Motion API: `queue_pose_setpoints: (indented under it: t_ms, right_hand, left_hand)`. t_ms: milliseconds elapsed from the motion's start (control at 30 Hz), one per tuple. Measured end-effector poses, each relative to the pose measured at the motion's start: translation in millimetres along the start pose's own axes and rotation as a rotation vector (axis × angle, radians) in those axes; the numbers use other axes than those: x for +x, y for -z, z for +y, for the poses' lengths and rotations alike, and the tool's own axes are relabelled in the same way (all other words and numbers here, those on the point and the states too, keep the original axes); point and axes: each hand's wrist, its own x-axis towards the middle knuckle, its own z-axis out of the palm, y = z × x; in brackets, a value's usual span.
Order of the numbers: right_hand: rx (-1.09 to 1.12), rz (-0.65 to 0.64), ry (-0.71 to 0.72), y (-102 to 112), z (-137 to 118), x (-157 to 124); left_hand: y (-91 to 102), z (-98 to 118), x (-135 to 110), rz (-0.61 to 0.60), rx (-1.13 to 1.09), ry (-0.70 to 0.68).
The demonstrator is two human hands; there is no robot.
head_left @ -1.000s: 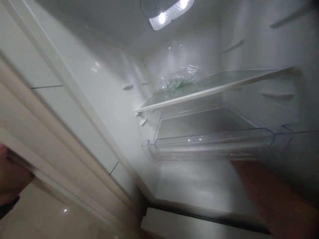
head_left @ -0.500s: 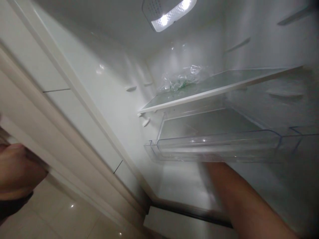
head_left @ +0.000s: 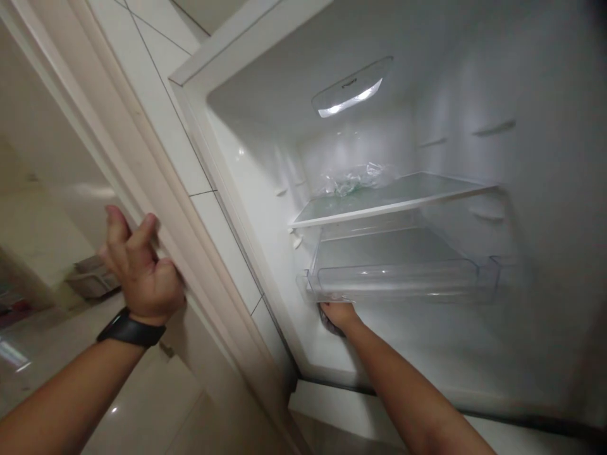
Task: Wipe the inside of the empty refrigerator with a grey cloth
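I look into an open white fridge [head_left: 265, 189]. My right hand [head_left: 337, 314] reaches deep inside, onto the fridge floor just under the left front corner of the clear plastic drawer [head_left: 398, 278]. Its fingers are bunched over a small dark thing [head_left: 331, 325] that I cannot make out. My left hand [head_left: 140, 268], with a black watch [head_left: 128, 328] on the wrist, is outside the fridge. Its fingers curl round the edge of the beige door frame [head_left: 190, 253].
A glass shelf [head_left: 393, 199] sits above the drawer, with a crumpled clear plastic bag [head_left: 353, 180] at its back. The fridge light [head_left: 351, 95] shines in the ceiling. White wall tiles [head_left: 165, 120] run beside the fridge. A grey bin [head_left: 90, 278] stands on the glossy floor at the left.
The view has pulled back and tilted up. My right arm has pushed forward into the fridge, under the drawer. My left hand has risen along the door frame into full view.
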Motion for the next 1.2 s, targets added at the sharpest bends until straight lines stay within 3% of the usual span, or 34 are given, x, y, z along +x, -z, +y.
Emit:
queue_pose_setpoints:
  t_ms: [167,233,367,500,600,767,867,967,1067,1200]
  right_hand:
    - [-0.147,-0.025,0.045,8.9,-9.3,-40.6]
    - [-0.169,-0.047,0.129,15.6,-10.7,-62.8]
    - [-0.257,-0.072,0.295,45.8,5.0,-105.6]
    - [-0.473,-0.038,0.156,104.2,40.9,-130.8]
    - [-0.632,0.062,0.010,144.8,67.1,-142.9]
    - [-0.845,0.219,-0.137,169.8,87.1,-159.8]
    - [-0.860,0.249,-0.261,166.7,83.9,-163.3]
    - [-0.783,0.254,-0.325,148.8,66.3,-164.1]
    - [-0.666,0.170,-0.236,106.2,30.8,-163.1]
    - [-0.526,0.002,0.005,27.6,-29.9,-150.1]
  left_hand:
    - [2.2,8.1,-1.6,0.003,-0.031,0.019]
    - [3.3,12.3,-2.1,0.006,-0.039,0.026]
    - [4.9,16.8,-1.1,0.003,-0.060,0.016]
    - [6.7,18.0,0.1,0.022,-0.094,-0.007]
    - [8.0,18.9,-0.3,0.023,-0.098,-0.015]
    - [7.5,19.7,-1.1,0.024,-0.127,0.000]
    - [4.6,18.9,-1.2,0.053,-0.146,0.000]
    - [2.0,18.2,-1.2,0.082,-0.157,-0.008]
    - [1.2,17.5,-1.0,0.084,-0.159,-0.021]
    - [1.7,15.6,-0.6,0.087,-0.150,-0.034]
